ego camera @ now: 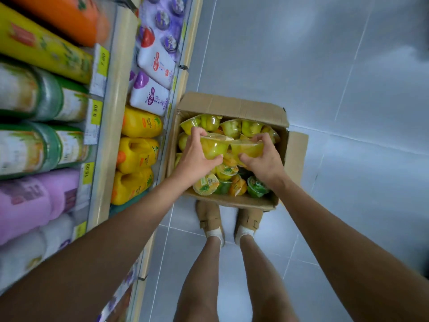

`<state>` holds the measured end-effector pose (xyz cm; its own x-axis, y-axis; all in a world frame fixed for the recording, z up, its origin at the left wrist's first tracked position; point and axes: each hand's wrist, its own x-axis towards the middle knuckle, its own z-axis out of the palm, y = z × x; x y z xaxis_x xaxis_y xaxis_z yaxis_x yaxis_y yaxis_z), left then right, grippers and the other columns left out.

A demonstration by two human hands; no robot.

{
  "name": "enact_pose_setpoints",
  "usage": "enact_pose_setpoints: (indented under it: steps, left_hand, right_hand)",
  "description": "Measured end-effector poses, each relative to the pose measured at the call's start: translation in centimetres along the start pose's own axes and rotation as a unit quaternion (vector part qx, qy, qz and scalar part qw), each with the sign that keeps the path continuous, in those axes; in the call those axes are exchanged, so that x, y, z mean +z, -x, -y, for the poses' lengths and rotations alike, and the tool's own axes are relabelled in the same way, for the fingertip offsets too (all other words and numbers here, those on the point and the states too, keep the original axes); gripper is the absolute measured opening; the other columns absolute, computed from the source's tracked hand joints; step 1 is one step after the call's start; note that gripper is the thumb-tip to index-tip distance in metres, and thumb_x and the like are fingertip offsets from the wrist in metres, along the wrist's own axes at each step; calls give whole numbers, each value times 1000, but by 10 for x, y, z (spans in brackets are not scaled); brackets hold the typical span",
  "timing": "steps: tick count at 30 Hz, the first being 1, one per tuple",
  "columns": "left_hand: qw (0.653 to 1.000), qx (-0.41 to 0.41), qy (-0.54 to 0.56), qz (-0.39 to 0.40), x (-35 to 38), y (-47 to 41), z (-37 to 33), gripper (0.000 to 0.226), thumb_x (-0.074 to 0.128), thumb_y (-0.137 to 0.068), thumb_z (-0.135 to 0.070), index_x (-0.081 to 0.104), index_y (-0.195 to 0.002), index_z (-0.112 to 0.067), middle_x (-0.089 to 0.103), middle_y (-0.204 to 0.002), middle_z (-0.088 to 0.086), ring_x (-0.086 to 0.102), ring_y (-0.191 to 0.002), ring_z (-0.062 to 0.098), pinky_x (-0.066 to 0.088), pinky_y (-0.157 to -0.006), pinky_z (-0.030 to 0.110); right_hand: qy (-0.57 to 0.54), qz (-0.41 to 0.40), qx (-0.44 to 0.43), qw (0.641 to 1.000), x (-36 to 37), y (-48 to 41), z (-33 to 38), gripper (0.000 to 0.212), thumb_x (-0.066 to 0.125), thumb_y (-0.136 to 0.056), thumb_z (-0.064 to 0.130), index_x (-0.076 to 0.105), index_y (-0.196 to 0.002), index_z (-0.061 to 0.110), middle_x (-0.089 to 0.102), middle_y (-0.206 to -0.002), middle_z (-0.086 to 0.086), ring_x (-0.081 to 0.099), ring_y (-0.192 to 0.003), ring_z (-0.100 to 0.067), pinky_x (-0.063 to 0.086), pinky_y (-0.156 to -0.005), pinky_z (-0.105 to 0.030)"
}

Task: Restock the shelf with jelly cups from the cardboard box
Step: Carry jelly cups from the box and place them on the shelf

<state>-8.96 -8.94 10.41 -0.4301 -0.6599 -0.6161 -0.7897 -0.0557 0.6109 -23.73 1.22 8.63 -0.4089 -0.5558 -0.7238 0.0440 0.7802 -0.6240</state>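
An open cardboard box (232,105) sits on the grey tiled floor (348,89), just beside the foot of the shelf (109,140) on the person's left. Its flaps are folded outward, and the near wall lies just in front of the person's tan shoes (210,217). The lowest shelf level beside the box carries yellow jugs (139,154) with white packs (151,96) further along. Yellow price tags (96,115) line the rail of the level above. The box is heaped with jelly cups (232,129), mostly yellow, with a few green ones (256,188) in the near right corner; many lie tilted or on their sides. Both arms reach down into the box. The left hand (195,156) is curled round a yellow cup (214,148), fingers over the far rim and thumb under the near side. The right hand (264,159) grips a second yellow cup (248,148) in the same way. The two held cups touch each other above the pile, roughly at the middle of the box.
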Motion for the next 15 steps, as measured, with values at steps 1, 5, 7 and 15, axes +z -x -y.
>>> enact_pose_setpoints:
  steps: [1,5,7,15]
  left_hand:
    - [1000,8,-4,6,-9,13,-16,54,73,-81,-20,29,-113,-20,38,-117,-2,43,-104,15,34,-81,22]
    - [999,24,-16,15,-41,53,-66,54,72,-83,-19,31,-118,-16,38,-116,-2,44,-105,17,30,-77,17]
    - [999,33,-16,14,-59,78,-96,52,71,-83,-19,29,-115,-19,38,-115,-1,44,-99,16,32,-76,20]
    - [997,26,69,1,-104,177,-193,54,70,-83,-18,26,-113,-26,45,-106,-3,54,-90,20,45,-79,34]
  right_hand:
    - [-8,-4,-4,1000,-11,16,14,39,74,-76,24,42,-97,33,57,-115,-9,60,-97,-27,55,-78,-39]
    - [-25,-9,-12,1000,-44,62,53,41,76,-73,23,40,-90,36,64,-102,-10,65,-72,-23,55,-57,-32]
    - [-36,-20,-26,999,-64,92,77,41,75,-76,17,40,-92,30,62,-93,-6,61,-64,-20,55,-55,-33]
    - [-77,-69,-74,992,-127,212,150,40,75,-68,26,44,-91,33,61,-85,-4,61,-67,-24,56,-64,-45]
